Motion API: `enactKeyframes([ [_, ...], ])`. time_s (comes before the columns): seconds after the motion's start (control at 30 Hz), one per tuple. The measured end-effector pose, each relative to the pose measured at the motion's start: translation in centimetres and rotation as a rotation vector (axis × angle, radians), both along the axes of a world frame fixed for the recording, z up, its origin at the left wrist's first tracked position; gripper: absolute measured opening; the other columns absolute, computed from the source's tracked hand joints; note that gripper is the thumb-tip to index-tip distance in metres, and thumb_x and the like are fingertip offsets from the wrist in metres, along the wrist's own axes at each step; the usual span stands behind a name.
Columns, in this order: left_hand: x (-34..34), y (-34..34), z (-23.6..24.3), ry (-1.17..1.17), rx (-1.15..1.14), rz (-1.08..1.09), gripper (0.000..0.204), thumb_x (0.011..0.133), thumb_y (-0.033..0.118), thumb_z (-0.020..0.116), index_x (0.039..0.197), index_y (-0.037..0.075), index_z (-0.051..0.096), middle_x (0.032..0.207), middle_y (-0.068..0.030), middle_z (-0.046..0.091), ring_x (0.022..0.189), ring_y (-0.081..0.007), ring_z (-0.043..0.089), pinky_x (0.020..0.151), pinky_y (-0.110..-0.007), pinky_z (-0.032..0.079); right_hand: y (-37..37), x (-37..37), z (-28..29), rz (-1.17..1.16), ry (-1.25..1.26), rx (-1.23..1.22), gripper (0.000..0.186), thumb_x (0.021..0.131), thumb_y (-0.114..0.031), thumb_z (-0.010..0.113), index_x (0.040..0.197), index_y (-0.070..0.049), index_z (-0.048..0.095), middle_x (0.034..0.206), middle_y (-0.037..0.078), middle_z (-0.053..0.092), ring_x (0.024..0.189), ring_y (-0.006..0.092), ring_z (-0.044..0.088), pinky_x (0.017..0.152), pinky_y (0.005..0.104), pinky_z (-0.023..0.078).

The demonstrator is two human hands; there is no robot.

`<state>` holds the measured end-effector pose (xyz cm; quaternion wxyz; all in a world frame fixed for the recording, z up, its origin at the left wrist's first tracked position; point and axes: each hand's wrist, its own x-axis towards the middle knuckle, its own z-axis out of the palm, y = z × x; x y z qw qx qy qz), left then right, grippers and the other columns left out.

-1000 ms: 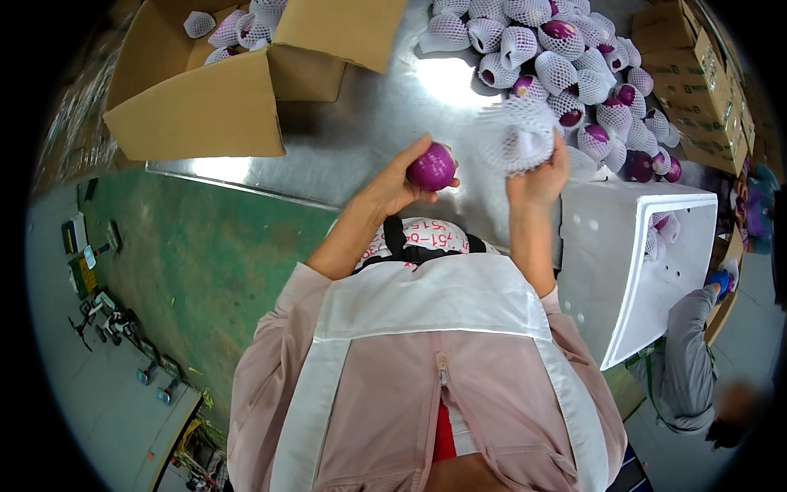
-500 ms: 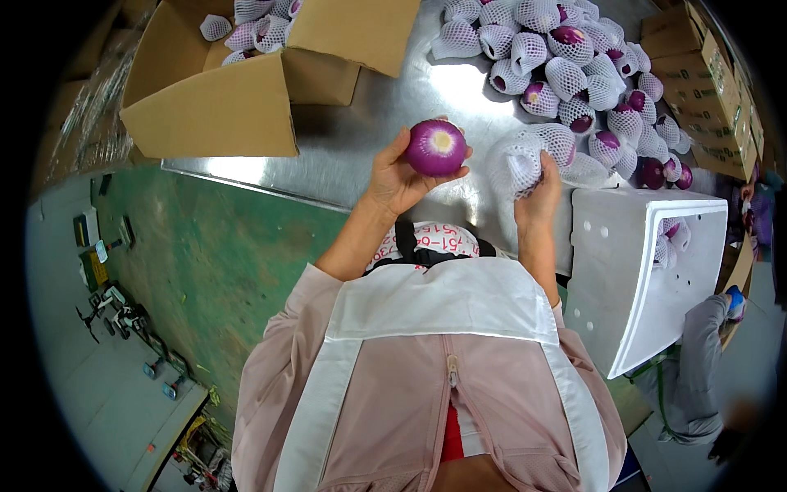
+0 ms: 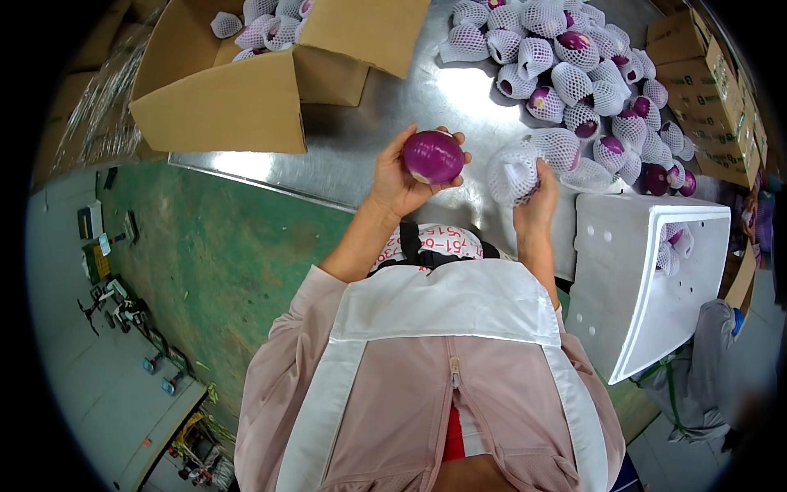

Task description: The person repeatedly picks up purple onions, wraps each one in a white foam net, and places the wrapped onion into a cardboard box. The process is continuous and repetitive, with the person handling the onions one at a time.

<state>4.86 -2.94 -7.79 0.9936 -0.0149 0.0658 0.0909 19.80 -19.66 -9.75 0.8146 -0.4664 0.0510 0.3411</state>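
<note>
Metal table (image 3: 385, 111), green floor (image 3: 229, 254) at left: bare purple onion (image 3: 433, 157) in left hand (image 3: 397, 184), white foam net (image 3: 512, 175) in right hand (image 3: 537, 203).
Left hand curled around onion, over table between open cardboard box (image 3: 217, 115) and net; right hand closed on net, near pile of netted onions (image 3: 574, 78). Cannot tell if net holds anything. White foam box (image 3: 607, 262) at right.

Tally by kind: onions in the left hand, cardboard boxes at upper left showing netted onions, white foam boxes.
Onion in the left hand: 1
Cardboard box showing netted onions: 1
White foam box: 1
Total: 3
</note>
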Motion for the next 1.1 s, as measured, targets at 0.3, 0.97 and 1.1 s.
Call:
enactKeyframes([
  [0.3, -0.2, -0.4, 1.1, 0.101, 0.45, 0.099, 0.07, 0.071, 0.01, 0.074, 0.132, 0.006, 0.041, 0.126, -0.0179, 0.049, 0.123, -0.0334, 0.045, 0.105, -0.046, 0.037, 0.3, -0.7, 0.5, 0.045, -0.039, -0.013, 0.028, 0.091, -0.024, 0.046, 0.106, -0.003, 0.056, 0.104, 0.007, 0.061, 0.098, 0.0197, 0.058, 0.088, 0.0356, 0.044],
  [0.97, 0.1, -1.1, 2.0, 0.234, 0.125, 0.122, 0.057, 0.091, 0.045, 0.048, 0.129, 0.003, 0.041, 0.134, -0.018, 0.043, 0.118, -0.0416, 0.045, 0.102, -0.057, 0.036, 0.8, -1.3, 1.1, 0.033, -0.006, -0.062, 0.017, 0.091, -0.017, 0.045, 0.095, -0.003, 0.055, 0.091, 0.005, 0.06, 0.084, 0.0154, 0.059, 0.078, 0.0304, 0.046],
  [1.1, -0.4, -0.9, 1.7, 0.22, 0.071, 0.093, 0.056, 0.089, 0.053, 0.047, 0.125, 0.01, 0.045, 0.125, -0.0204, 0.047, 0.111, -0.0418, 0.05, 0.08, -0.052, 0.051, 0.5, -1.2, 0.0, 0.07, -0.025, -0.062, 0.027, 0.092, -0.022, 0.044, 0.107, -0.002, 0.056, 0.104, 0.007, 0.062, 0.098, 0.0187, 0.058, 0.088, 0.0338, 0.044],
])
